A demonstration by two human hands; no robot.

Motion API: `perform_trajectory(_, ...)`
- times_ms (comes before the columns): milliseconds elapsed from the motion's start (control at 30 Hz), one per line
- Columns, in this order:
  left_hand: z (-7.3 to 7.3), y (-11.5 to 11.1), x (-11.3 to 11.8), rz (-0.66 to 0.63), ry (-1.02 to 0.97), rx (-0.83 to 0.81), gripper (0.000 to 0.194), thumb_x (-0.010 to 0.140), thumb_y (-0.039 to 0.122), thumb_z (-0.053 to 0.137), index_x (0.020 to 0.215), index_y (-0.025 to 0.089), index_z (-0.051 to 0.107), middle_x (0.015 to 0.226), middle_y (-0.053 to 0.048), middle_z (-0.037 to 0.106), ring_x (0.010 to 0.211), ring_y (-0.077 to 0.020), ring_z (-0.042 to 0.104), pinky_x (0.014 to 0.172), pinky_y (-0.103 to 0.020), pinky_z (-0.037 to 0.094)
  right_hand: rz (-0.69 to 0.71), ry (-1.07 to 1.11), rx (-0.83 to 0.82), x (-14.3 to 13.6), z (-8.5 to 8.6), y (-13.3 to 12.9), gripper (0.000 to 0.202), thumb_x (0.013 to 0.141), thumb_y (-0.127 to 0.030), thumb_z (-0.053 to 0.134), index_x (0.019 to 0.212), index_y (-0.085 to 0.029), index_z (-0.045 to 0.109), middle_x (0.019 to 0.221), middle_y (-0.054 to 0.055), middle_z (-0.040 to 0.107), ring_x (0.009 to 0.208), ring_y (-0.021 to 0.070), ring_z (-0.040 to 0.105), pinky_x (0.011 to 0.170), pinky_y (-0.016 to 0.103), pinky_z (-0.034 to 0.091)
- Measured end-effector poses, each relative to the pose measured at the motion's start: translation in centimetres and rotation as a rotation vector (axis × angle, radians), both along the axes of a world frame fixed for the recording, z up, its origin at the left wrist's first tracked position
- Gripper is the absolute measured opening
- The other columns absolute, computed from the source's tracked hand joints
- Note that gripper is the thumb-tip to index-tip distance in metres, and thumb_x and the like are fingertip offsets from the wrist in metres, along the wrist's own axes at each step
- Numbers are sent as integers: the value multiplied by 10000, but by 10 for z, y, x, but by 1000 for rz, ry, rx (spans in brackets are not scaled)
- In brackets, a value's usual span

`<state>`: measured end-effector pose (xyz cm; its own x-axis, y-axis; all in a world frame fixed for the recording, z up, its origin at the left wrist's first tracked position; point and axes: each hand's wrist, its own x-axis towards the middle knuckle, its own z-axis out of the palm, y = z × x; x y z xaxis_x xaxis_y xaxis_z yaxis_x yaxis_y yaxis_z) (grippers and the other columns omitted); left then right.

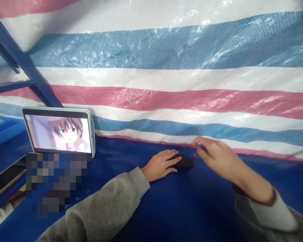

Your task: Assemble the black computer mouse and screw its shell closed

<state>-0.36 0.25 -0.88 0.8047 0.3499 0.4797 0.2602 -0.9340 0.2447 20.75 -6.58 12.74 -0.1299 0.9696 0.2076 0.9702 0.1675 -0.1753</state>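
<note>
A black computer mouse [186,162] lies on the blue tabletop [171,205]. My left hand [160,166] rests over its left end, fingertips on top and the thumb along the near side, holding it. Just past the other end of the mouse, my right hand [218,157] is raised slightly with the fingers pinched together. A small reddish-purple, partly see-through piece [196,154] shows under the right fingertips. It is too small and too covered to name.
At the left a tablet [58,131] in a pale case stands propped up, playing a cartoon. A dark phone [8,174] and a pixelated patch are in front of it. Behind are a blue metal frame [27,64], a blue tray [7,129] and a striped plastic sheet [166,77].
</note>
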Motion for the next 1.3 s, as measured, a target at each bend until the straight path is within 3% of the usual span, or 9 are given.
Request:
perform_trajectory(167,1,-1,0,-17,-4,17,473,977,437,486,1384,197,485,1451,-92,476,1376,-214,411,1169,-403,334,-31,-47,-8,2,-3,2,257,935,-284,336,879,-230,581,712,23,689,662,199,640,615,292,381)
perform_trajectory(400,1,-1,0,-23,-1,21,470,981,423,488,1394,199,473,1462,-94,462,1382,-214,403,1172,-406,330,-87,-88,-54,6,-4,0,355,949,-468,368,917,-241,639,633,22,675,623,210,641,572,286,376)
perform_trajectory(567,2,-1,0,-21,-9,24,463,988,431,466,1387,197,481,1454,-89,472,1382,-210,401,1171,-403,329,6,-43,-21,6,-2,-3,271,917,-308,392,971,-228,646,892,53,726,749,198,662,642,289,421)
perform_trajectory(667,2,-1,0,-21,-10,20,463,988,432,464,1387,197,480,1452,-88,474,1379,-208,406,1170,-403,330,46,-20,-10,6,-3,-2,285,910,-241,378,996,-220,648,870,48,723,771,198,665,677,289,428)
perform_trajectory(1100,1,-1,1,-23,-11,-2,467,983,428,479,1393,206,473,1452,-83,475,1382,-214,401,1173,-413,327,-71,-126,1,6,-8,2,334,959,-400,375,989,-233,663,666,30,702,645,221,661,585,293,369)
perform_trajectory(1300,0,-1,1,-16,-14,0,470,980,437,482,1384,197,483,1450,-86,478,1374,-207,413,1172,-399,329,-144,-155,-29,5,-5,1,302,945,-400,383,968,-227,630,754,47,710,695,225,660,598,299,378)
